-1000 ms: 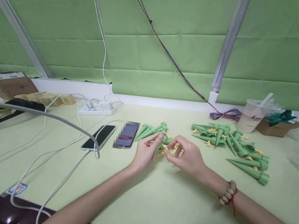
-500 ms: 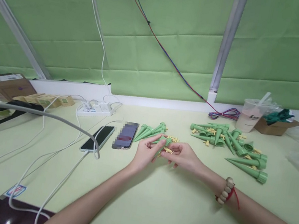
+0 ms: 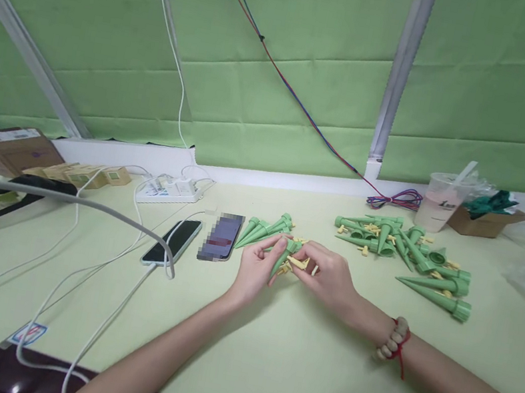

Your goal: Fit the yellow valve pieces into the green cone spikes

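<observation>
My left hand (image 3: 256,264) is closed around a green plastic watering spike (image 3: 284,256), its thumb on top. From the right, my right hand (image 3: 329,277) pinches a small yellow valve piece (image 3: 298,264) between thumb and fingers, close against the spike. Whether the two parts touch I cannot tell. More yellow pieces lie on the table just behind and below the hands, partly hidden. Several green spikes (image 3: 264,229) lie side by side beyond my left hand. A larger heap of green spikes (image 3: 406,245), mixed with yellow pieces, is to the right.
Two phones (image 3: 173,242) lie left of my hands, with white charging cables across the table (image 3: 195,347). A power strip (image 3: 169,190) is behind them. At the back right stand a plastic cup (image 3: 436,203) with a straw and a small cardboard box (image 3: 484,224).
My right hand has turned, its knuckles now higher, and the yellow piece shows more clearly between its fingers beside the spike. My left hand stays nearly still.
</observation>
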A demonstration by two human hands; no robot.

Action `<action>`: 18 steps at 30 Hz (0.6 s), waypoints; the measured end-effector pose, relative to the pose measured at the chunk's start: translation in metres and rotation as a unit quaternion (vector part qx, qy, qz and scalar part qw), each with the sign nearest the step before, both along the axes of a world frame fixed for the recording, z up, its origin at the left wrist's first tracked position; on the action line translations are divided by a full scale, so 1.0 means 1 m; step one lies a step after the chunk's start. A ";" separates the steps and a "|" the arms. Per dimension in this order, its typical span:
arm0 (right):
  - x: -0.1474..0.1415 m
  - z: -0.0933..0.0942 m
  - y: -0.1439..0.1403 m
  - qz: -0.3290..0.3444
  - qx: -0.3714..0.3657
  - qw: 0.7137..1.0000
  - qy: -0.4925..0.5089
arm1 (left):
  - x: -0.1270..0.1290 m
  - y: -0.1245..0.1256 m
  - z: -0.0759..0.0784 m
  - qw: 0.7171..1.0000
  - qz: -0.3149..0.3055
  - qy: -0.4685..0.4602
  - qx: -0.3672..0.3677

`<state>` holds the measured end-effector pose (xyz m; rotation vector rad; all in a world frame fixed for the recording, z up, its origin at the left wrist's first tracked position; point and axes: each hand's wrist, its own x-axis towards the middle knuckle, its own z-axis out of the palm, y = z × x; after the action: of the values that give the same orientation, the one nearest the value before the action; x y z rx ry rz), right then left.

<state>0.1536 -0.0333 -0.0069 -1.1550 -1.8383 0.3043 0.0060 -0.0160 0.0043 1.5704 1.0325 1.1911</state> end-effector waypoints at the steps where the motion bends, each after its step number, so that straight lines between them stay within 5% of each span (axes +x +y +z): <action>1: 0.001 -0.001 0.001 0.011 -0.017 1.000 0.012 | 0.000 0.000 0.000 1.000 0.002 0.002 0.004; 3: 0.003 -0.002 0.003 0.055 -0.115 0.990 0.066 | -0.001 -0.001 -0.001 1.000 0.006 0.007 0.016; 6: 0.003 0.000 0.004 0.170 -0.305 0.921 0.174 | -0.003 -0.001 0.001 1.000 0.005 0.009 0.030; 8: 0.003 0.004 0.003 0.219 -0.359 0.875 0.238 | -0.004 -0.002 0.002 0.999 0.004 0.009 0.035; 10: 0.002 0.006 0.002 0.219 -0.361 0.860 0.286 | -0.005 -0.002 0.004 0.999 0.003 0.011 0.036; 13: -0.001 0.008 0.000 0.182 -0.341 0.867 0.314 | -0.004 -0.001 0.005 1.000 0.005 0.011 0.027; 18: -0.002 0.003 0.001 0.092 -0.227 0.926 0.287 | -0.005 0.003 0.006 0.999 0.046 -0.012 0.005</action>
<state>0.1519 -0.0318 -0.0037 -1.0386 -1.3780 1.1033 0.0010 -0.0126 0.0102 1.5263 1.0938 1.2771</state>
